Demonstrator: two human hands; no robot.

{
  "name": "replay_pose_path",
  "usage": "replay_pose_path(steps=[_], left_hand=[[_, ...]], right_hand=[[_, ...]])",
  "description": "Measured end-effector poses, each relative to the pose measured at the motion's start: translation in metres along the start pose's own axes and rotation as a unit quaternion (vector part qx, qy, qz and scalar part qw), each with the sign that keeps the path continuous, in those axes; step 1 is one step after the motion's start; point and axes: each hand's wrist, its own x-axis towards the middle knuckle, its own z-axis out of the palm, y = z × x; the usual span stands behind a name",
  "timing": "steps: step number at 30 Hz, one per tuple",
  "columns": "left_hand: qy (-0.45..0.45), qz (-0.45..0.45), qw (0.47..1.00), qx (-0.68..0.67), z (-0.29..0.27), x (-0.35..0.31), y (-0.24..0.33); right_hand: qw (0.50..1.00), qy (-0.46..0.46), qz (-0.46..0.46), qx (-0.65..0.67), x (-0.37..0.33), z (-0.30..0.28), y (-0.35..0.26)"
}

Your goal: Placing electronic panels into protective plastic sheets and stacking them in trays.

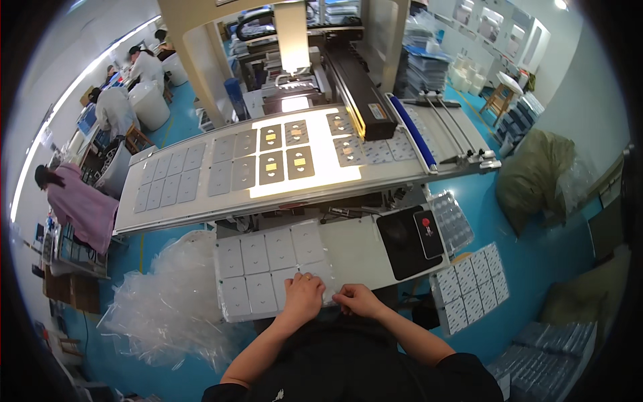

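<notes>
- Eight flat grey cards (281, 250), approx., 2 rows of 4, sit in a clear plastic tray (220, 288); the lower one at the right end is mostly under the L hand, so hard to count for sure.
- Cards look matte, pale grey, rounded-rect., each visible one w/ a tiny dark mark nr its middle.
- Tray's thin & shiny, w/ a glossy, slightly crinkled rim catching the light; lies flat on the L part of a smooth off-white worktable (351, 258), right in front of the person.
- L hand (304, 295): palm down over the tray's lower R part, fingers bent & bunched, tips down at the cards; can't tell from here if they've hold of anything.
- R hand (358, 300): just beside the tray's lower R corner, fingers curled, thumb & forefinger drawn nearly together at the rim; can't tell if plastic is btwn them.
- So tray is under L fingers, & its R edge is at R fingertips.
- To the R on the same table: soft-looking black mouse pad (410, 263), plus a dark control box w/ a red-topped stick (427, 234).
- Floor L of table: big crumpled heap of clear plastic film (174, 295), wrinkled & shiny.
</notes>
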Motion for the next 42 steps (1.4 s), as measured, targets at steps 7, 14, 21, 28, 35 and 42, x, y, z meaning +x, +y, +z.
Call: replay_pose_path(steps=[7, 14, 21, 28, 35, 42], left_hand=[[0.064, 0.034, 0.995, 0.072, 0.011, -0.004, 0.017], [0.049, 0.041, 0.994, 0.084, 0.019, -0.003, 0.008], [0.049, 0.053, 0.996, 0.049, 0.018, -0.002, -0.005], [0.117, 0.047, 0.990, 0.062, 0.018, 0.003, -0.019], [0.129, 0.027, 0.990, 0.048, 0.000, 0.014, -0.040], [0.044, -0.004, 0.998, -0.037, -0.009, 0.009, -0.031]], right_hand=[[0.996, 0.019, 0.028, -0.078, -0.003, 0.001, -0.020], [0.997, -0.009, 0.047, -0.054, -0.004, -0.003, -0.015], [0.995, 0.019, 0.054, -0.080, 0.004, -0.002, -0.012], [0.995, 0.023, 0.048, -0.090, 0.008, -0.002, -0.010], [0.994, 0.026, 0.057, -0.087, 0.007, -0.005, -0.005], [0.982, 0.037, 0.085, -0.164, -0.001, 0.001, -0.030]])
